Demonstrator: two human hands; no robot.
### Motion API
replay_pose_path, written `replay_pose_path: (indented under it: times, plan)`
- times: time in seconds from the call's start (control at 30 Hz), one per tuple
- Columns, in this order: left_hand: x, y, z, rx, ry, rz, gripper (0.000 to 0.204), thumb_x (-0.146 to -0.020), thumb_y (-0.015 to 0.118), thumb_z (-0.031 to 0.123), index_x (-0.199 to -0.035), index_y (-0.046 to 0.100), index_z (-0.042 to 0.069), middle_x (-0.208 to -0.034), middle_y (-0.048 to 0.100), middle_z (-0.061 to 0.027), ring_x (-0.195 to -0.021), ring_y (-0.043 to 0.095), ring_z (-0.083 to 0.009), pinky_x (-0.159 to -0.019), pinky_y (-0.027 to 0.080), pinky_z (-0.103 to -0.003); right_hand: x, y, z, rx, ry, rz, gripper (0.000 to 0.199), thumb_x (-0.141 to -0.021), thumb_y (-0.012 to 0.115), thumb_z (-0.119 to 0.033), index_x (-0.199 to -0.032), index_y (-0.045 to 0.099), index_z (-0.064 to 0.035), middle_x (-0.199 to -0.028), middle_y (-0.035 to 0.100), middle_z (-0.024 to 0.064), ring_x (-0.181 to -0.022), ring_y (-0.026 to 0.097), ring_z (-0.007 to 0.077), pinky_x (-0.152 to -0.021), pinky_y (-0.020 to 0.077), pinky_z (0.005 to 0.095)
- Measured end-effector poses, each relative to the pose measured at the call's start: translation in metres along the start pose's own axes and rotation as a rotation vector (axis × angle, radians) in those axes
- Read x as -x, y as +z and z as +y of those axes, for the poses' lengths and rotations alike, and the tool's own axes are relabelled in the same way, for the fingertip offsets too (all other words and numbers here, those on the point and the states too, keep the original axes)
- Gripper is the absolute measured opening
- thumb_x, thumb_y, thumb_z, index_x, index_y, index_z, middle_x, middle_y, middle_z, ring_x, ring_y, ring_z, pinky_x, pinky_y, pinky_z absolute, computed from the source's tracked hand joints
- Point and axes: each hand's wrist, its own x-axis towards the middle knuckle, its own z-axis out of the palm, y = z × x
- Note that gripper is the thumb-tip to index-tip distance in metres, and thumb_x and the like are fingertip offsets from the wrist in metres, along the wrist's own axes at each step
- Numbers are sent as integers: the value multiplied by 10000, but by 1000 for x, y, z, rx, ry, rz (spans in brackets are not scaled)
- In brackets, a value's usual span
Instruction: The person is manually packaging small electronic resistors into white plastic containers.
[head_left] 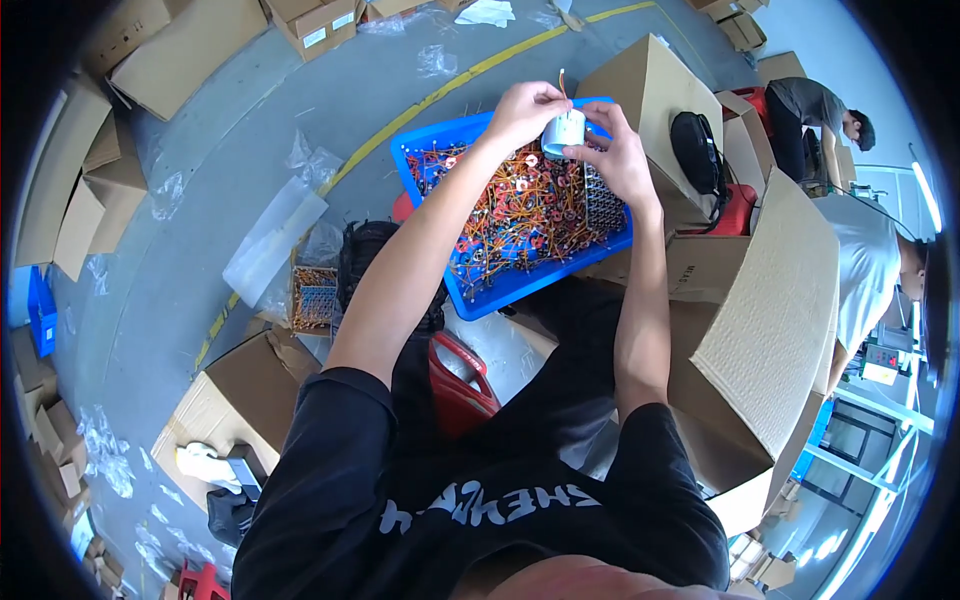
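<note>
Near: a red plastic seat (465,385), partly hidden, showed. Beyond: a blue rectangular plastic tray (545,279) held small orange-wired parts (510,215). Above its far side: a white-and-pale-blue cylinder (565,135) was gripped by the right hand (618,155); the left hand (530,112) pinched at its top, beside an upright orange wire (562,84).

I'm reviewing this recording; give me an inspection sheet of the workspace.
Surface: grey floor; the support under the blue tray is hidden.
Handled things: white-and-blue cylinder above the tray; tangled wired parts inside.
Clutter: plastic scraps on the floor; open carton at right.
Hands: right hand grips the cylinder; left hand has fingertips at its top, exact grip unclear.
Cables: many orange wires in the tray; one wire upright by the left fingertips.
Surroundings: person in dark top and person in light top, both at right.
</note>
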Motion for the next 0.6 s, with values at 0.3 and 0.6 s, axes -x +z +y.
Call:
replay_pose_path:
  times: [0.3,0.6]
  plan:
    - [4,4,7,-588,568,92,187,-845,645,202,-938,636,40,-895,672,-96,-817,634,-241,-740,488,-344,-13,-13,25,-20,50,9,492,-728,783,-129,-1139,556,18,-1076,630,125,-992,619,234,-878,507,346]
    - [10,22,-14,-726,399,-80,157,-863,607,187,-960,668,80,-916,667,-129,-802,630,-285,-720,495,-366,9,-42,90,284,91,-11,495,-773,748,-324,-1103,599,13,-965,658,146,-915,637,201,-781,507,313]
